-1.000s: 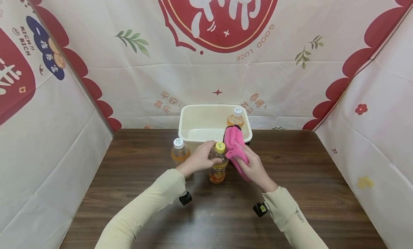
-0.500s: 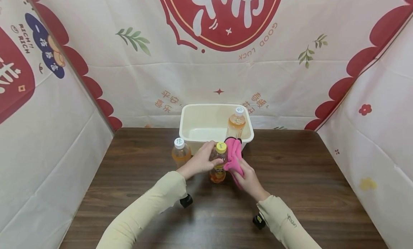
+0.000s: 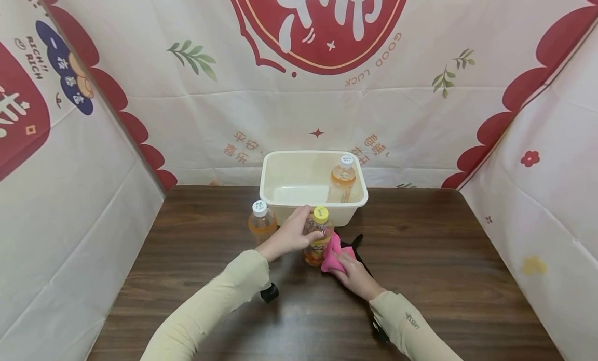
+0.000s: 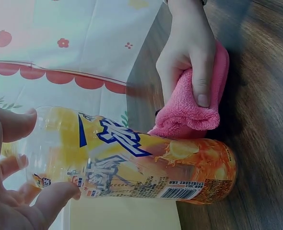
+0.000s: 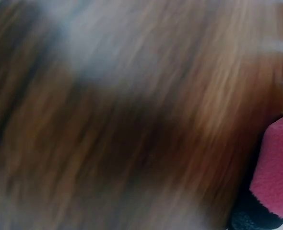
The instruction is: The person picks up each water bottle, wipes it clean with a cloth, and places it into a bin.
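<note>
One bottle (image 4: 151, 160) between left fingers (image 4: 57, 199), cloth (image 4: 182, 115) beside

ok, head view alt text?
A person's left grip holds a yellow-capped drink bottle on a wooden table; right grip holds a pink cloth against the bottle. A white-capped bottle stands left, another inside a cream bin behind.

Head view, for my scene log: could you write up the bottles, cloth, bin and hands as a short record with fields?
Left hand: holds the yellow-capped bottle near its top
Right hand: grips the pink cloth beside that bottle's lower part
Bin: behind the yellow-capped bottle
Bin bottle: white cap, inside at the right
Left bottle: white cap, on the table, partly hidden
</note>
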A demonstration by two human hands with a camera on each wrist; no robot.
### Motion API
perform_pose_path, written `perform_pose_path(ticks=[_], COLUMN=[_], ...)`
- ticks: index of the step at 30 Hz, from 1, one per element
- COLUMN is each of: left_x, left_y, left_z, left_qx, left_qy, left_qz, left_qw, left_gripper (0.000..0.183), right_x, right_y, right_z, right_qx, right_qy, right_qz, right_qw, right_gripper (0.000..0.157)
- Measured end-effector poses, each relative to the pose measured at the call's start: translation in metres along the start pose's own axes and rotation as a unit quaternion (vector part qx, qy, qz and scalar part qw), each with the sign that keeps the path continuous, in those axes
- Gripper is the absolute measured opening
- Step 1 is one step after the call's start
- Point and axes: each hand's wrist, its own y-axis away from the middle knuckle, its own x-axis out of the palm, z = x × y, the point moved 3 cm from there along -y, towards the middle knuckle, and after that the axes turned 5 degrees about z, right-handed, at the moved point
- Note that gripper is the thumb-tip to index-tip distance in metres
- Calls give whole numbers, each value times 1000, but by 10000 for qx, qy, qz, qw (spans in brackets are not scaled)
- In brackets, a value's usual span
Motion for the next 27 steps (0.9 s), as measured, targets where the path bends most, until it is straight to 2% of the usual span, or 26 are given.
perform_pose_path(ticks=[2, 4, 7, 10, 15, 20, 23, 27], left_x=[1, 0, 0, 0, 0, -2, -2, -2], left_y=[0, 1, 1, 1, 0, 0, 0, 0], left_z=[0, -1, -1, -1, 0, 1, 1, 0], left_qx=[-11, -48, -51, -17, 3, -53, -34, 49], left_qy=[3, -13, -36, -46, -103, -66, -18, -88], left_qz=[46, 66, 94, 86, 82, 138, 160, 150], left_qw=[10000, 10000, 9999, 10000, 9999, 9999, 9999, 9998], left_gripper=[42, 44, 47, 45, 41, 41, 41, 40], right_x=[-1, -3, -11, -27, -67, -101, -104, -93], right_y=[1, 0, -3, -8, -25, -50, -59, -59], right_z=[-1, -1, 3, 12, 34, 54, 60, 62], right_qx=[-4, -8, 110, 211, -117, -647, -770, -889], right_qy=[-5, -71, -511, -938, -932, -665, -642, -742], right_qz=[-22, -102, -255, -485, -792, -661, -664, -1039], right_qw=[10000, 9999, 9983, 9942, 9924, 9935, 9927, 9878], right_gripper=[41, 34, 23, 20, 29, 46, 48, 50])
